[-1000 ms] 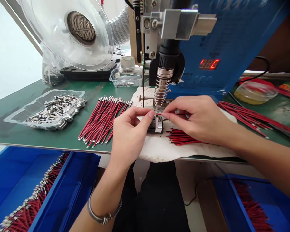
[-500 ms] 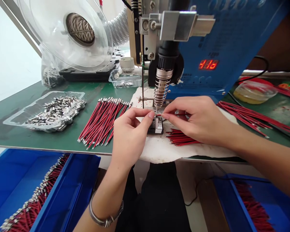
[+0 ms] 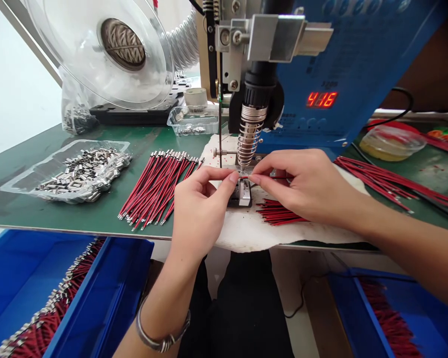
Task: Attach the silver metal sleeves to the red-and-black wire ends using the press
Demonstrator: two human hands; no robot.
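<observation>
Between the thumb and index finger of my right hand [image 3: 302,181] is a thin red-and-black wire [image 3: 281,177], its tip under the soldering iron [image 3: 251,129]. My left hand [image 3: 203,204] is closed in a pinch at the other side of the iron tip; what its fingertips hold is too small and hidden to make out. Just below both pinches stands a small metal fixture [image 3: 244,194]. A bundle of red-and-black wires [image 3: 278,213] lies beneath my right hand. Left of my left hand are wires with metal connectors on their ends [image 3: 157,186].
A clear tray [image 3: 13,186] of loose metal connectors sits at left. Behind the iron rises a blue machine [image 3: 306,134] with a lit display. Blue bins [image 3: 130,278] of wires stand below the table edge. More wires [image 3: 373,181] and a plastic tub [image 3: 392,143] lie at right.
Both hands stay almost still at the iron tip, the pinches unchanged. The view has shifted very slightly.
</observation>
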